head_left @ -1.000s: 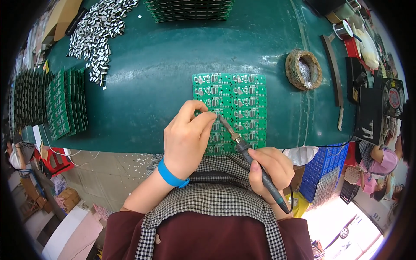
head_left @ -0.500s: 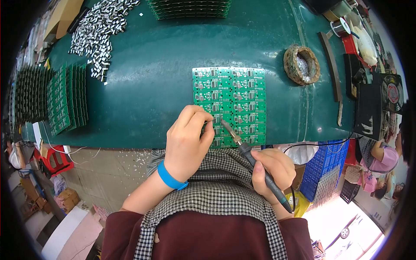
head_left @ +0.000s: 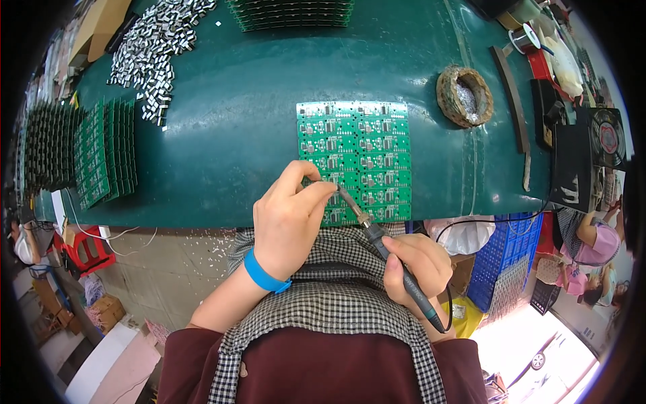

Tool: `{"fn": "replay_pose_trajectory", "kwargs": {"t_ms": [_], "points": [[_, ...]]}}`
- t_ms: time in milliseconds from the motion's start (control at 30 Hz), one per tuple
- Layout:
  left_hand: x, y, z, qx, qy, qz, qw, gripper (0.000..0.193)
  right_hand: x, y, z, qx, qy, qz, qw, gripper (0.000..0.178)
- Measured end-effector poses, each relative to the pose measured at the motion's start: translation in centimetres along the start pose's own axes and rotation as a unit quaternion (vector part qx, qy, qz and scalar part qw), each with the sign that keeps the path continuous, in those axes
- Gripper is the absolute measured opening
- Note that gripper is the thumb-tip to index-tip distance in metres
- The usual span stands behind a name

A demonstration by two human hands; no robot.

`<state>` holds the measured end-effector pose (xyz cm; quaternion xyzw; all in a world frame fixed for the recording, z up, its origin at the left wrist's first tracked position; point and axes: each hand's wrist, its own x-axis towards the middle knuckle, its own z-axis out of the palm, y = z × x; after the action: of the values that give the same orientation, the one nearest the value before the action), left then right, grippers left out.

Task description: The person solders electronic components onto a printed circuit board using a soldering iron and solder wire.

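Note:
A panel of green circuit boards (head_left: 383,145) lies on the green table at its near edge, its boards in two columns. My left hand (head_left: 286,209), a blue band on its wrist, bends over the panel's left side. Its thumb and forefinger are pinched together at the surface; whatever they hold is too small or hidden to make out. In my right hand (head_left: 420,269) is a soldering iron (head_left: 410,286), gripped like a pen by its dark handle. The iron's tip points up and left and meets the panel right beside my left fingertips.
Stacked circuit panels stand at the left (head_left: 94,155) and at the far edge (head_left: 293,13). A heap of small silvery parts (head_left: 155,54) lies far left. On the right are a round, crusted bowl (head_left: 464,97), a dark bar (head_left: 511,101) and a solder spool (head_left: 525,39).
My left fingertips have moved slightly right over the panel. The soldering iron has shifted a little left with my right hand, its tip now closer to the left fingertips.

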<state>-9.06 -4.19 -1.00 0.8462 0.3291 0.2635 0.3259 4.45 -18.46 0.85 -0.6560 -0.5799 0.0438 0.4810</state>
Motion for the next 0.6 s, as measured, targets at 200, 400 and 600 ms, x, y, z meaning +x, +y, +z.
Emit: {"fn": "replay_pose_trajectory", "kwargs": {"t_ms": [200, 400, 600], "points": [[-0.5, 0.8, -0.6, -0.048, -0.003, -0.051, 0.998, 0.013, -0.6, -0.3, -0.9, 0.005, 0.009, -0.001, 1.000, 0.019], [-1.0, 0.6, -0.5, -0.037, 0.012, -0.038, 0.999, 0.013, -0.1, -0.5, -0.3, 0.003, 0.013, 0.012, 1.000, 0.017], [-1.9, 1.0, -0.7, -0.054, 0.003, -0.044, 0.998, 0.014, -0.9, -0.1, -1.0, 0.021, 0.004, -0.007, 1.000, 0.017]]}}
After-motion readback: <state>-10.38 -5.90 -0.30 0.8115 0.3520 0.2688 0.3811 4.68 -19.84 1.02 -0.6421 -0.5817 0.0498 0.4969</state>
